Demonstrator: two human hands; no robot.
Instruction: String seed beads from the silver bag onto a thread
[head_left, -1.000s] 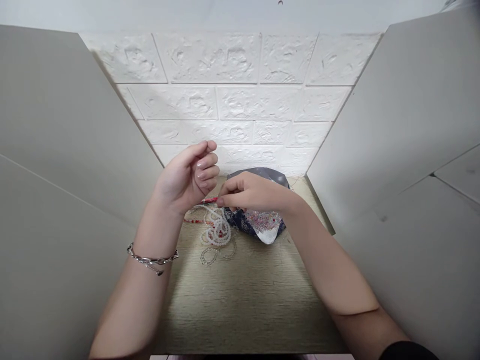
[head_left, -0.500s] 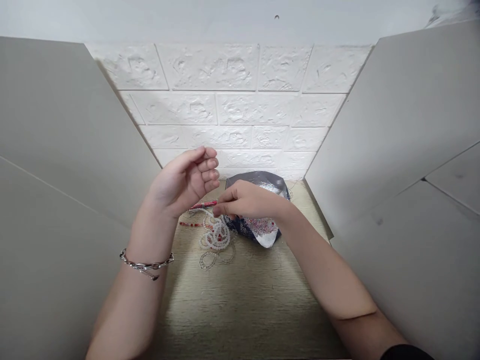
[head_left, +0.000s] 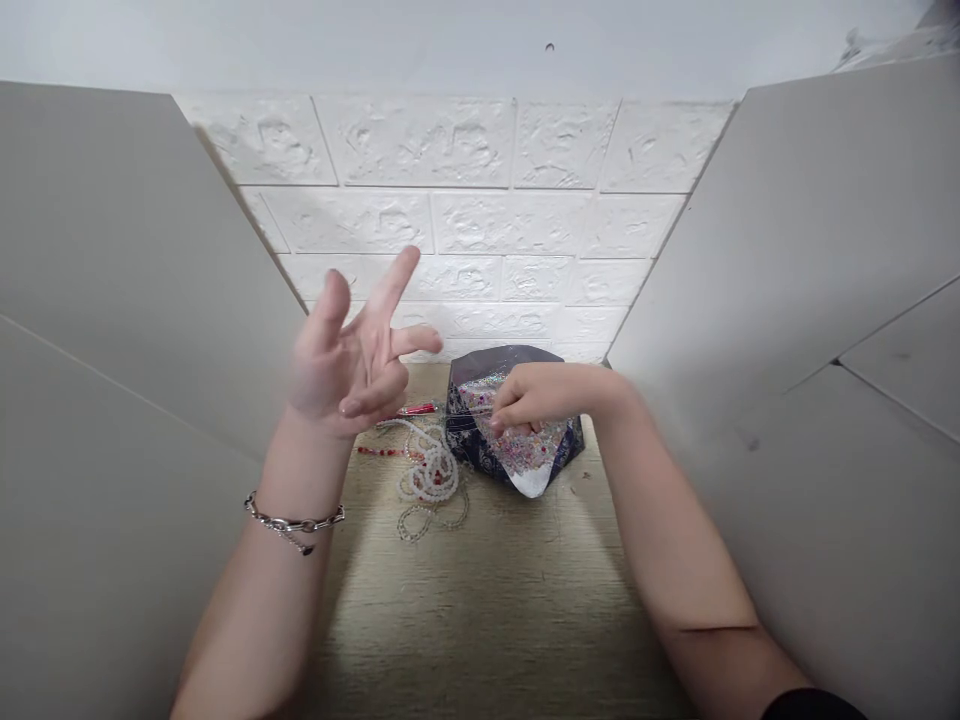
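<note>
In the head view, the two hands are now farther apart than a moment ago. The left hand (head_left: pixel 356 365) was loosely curled, and now its fingers are spread wide with the palm up. Its grip is wide apart, and I can't see anything held in it.

The right hand (head_left: pixel 532 400) has slid to the right and is now over the dark blue patterned cloth bag (head_left: pixel 480 455). Its grip is together. Thin pale threads (head_left: pixel 469 412) reach its fingertips from the left, so it looks pinched on them. I can't tell where their other ends go. To me, the wider gap means the threads are being pulled out long.

The tiny pink and clear beads (head_left: pixel 529 452) sit in the open bag, under the right hand. Left of the bag, on the pale wooden table (head_left: pixel 480 610), lie a curly string of white beads (head_left: pixel 452 478), a short string of red and orange beads (head_left: pixel 382 451) and a loop of clear beads (head_left: pixel 413 540). A shiny red stick (head_left: pixel 418 409) lies near the left hand. These things on the table look unmoved.
</note>
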